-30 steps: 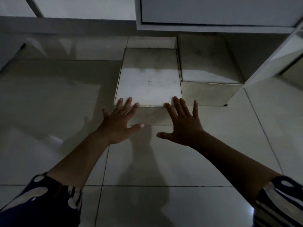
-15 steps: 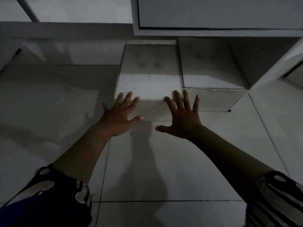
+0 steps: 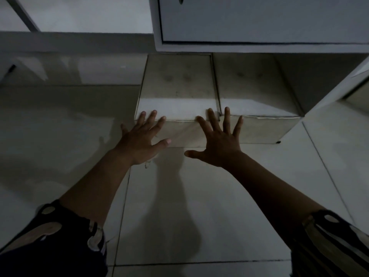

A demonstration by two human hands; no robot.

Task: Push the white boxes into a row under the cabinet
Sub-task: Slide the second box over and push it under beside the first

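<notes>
Here, head view: left hand (image 3: pixel 139 142) and right hand (image 3: pixel 220 144), fingers spread flat, press front of left white box (image 3: pixel 177 104) at frame centre. Right white box (image 3: pixel 257 108) touching beside it, both under cabinet (image 3: pixel 259 23) at top.

Two boxes side by side — left box (image 3: pixel 176 90), right box (image 3: pixel 253 90) — under the cabinet (image 3: pixel 259 23).

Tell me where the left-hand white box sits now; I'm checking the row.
In the head view the left white box sits centre, partly under the cabinet, beside the right white box.
</notes>
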